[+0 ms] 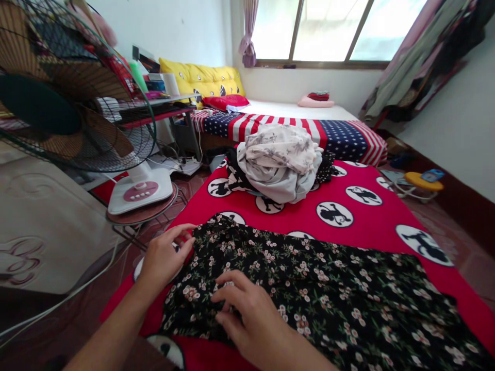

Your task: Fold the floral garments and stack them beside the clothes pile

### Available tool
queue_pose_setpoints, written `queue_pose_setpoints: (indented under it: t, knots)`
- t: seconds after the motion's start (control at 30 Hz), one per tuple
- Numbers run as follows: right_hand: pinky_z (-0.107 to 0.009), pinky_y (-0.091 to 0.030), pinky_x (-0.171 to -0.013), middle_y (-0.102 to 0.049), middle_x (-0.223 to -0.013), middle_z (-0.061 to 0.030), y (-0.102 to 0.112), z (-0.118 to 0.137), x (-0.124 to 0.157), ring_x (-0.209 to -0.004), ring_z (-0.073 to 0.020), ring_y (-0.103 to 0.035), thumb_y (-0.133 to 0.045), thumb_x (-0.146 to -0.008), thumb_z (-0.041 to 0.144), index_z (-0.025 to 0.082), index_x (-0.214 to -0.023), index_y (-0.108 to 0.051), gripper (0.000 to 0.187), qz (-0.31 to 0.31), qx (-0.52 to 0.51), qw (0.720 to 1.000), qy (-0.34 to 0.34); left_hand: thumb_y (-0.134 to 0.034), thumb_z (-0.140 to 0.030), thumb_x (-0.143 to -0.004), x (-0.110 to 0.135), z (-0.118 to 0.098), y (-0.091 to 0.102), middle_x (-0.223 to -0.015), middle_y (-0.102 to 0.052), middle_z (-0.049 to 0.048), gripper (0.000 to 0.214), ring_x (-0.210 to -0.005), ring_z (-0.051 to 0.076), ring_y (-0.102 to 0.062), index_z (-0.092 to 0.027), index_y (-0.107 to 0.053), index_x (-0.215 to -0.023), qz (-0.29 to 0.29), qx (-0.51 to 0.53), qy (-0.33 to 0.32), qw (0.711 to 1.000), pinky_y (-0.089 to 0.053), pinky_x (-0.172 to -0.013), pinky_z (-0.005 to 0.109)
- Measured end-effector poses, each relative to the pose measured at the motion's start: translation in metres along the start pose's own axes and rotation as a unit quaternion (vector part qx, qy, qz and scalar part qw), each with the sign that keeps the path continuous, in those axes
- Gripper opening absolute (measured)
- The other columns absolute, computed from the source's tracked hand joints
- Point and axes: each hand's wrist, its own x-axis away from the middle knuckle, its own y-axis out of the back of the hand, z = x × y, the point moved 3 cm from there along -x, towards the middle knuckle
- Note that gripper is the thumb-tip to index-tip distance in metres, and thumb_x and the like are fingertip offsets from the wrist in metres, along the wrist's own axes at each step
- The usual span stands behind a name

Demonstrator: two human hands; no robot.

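Head view: and here is the black floral cloth, spread across the near part of a red cover with white monkey circles, running from the left edge away to the near right. The left hand is right there at its far left corner, fingertips curved against the edge; whether they pinch it, I cannot tell. The right hand is over the near left part, released, thumb and fingers loosely bent and apart; whether the fingertips touch the fabric is hard to judge.

Farther back, on the same red cover, sits a rumpled heap of clothes, pale grey and white on top, dark pieces poking out left and right. Over on the left, a big fan stands on a round stool. Beyond the heap, a far bed wears a stars-and-stripes cover, with a yellow cushion at its left end, a window behind, and clothes hanging on the far right.
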Motion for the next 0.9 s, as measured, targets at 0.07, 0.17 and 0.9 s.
queue_pose_setpoints:
  t: [0.07,0.17,0.9]
  knots:
    - [-0.025,-0.048,-0.074,-0.058,-0.122,0.0000,0.001,-0.003,-0.001,-0.075,-0.0096,-0.063,-0.061,-0.080,0.011,0.027,-0.102,-0.064,0.026,-0.013,-0.027,1.000,-0.004,-0.056,-0.035,-0.080,-0.001,0.000,0.002,-0.079,-0.068,0.0001,0.029,-0.064,0.014,-0.061,-0.021,-0.068,-0.103,-0.006,0.006,-0.008,1.000,-0.048,-0.063,0.026]
    - [-0.025,-0.048,-0.074,-0.060,-0.117,-0.0004,0.002,-0.007,0.000,-0.077,-0.0102,-0.062,-0.058,-0.079,0.008,0.026,-0.101,-0.064,0.029,-0.036,-0.070,0.997,-0.013,-0.058,-0.035,-0.080,0.002,-0.006,0.003,-0.077,-0.067,0.0000,0.026,-0.062,0.014,-0.061,-0.020,-0.067,-0.100,-0.007,0.068,-0.008,0.998,-0.048,-0.057,0.023]
    - [-0.039,-0.059,-0.072,-0.071,-0.089,-0.0080,0.113,0.000,0.121,-0.089,-0.0307,-0.069,-0.072,-0.077,0.034,0.037,-0.089,-0.073,0.013,-0.288,-0.013,0.956,-0.057,-0.044,-0.018,-0.092,0.016,-0.072,-0.022,-0.107,-0.068,0.0056,0.027,-0.101,0.018,-0.063,-0.022,-0.069,-0.102,0.156,0.174,-0.165,0.958,-0.050,-0.091,0.030]
